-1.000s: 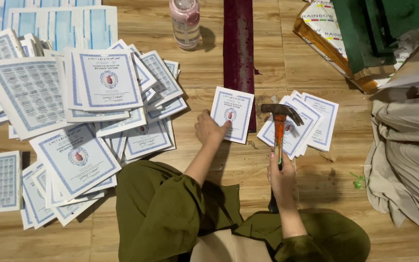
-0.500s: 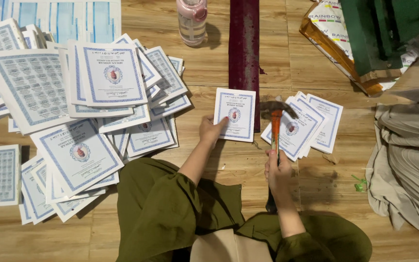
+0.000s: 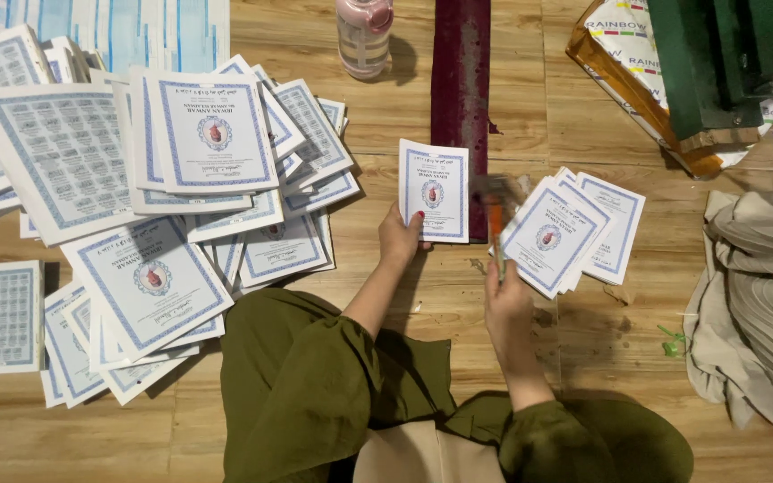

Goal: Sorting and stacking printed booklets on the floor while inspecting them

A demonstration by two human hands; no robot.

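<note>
My left hand holds down the lower left corner of a small white booklet with a blue border, which lies partly over a dark red strip on the wooden floor. My right hand grips the orange handle of a hammer. The hammer is blurred by motion, its head just to the right of the booklet. A small stack of the same booklets lies right of the hammer.
A large spread pile of booklets covers the floor to the left. A pink bottle stands at the top. A yellow paper package and green object sit top right. Grey cloth lies right.
The hammer has swung down towards the booklet's right edge and is now blurred. My left hand stays on the booklet. The view has shifted slightly.
</note>
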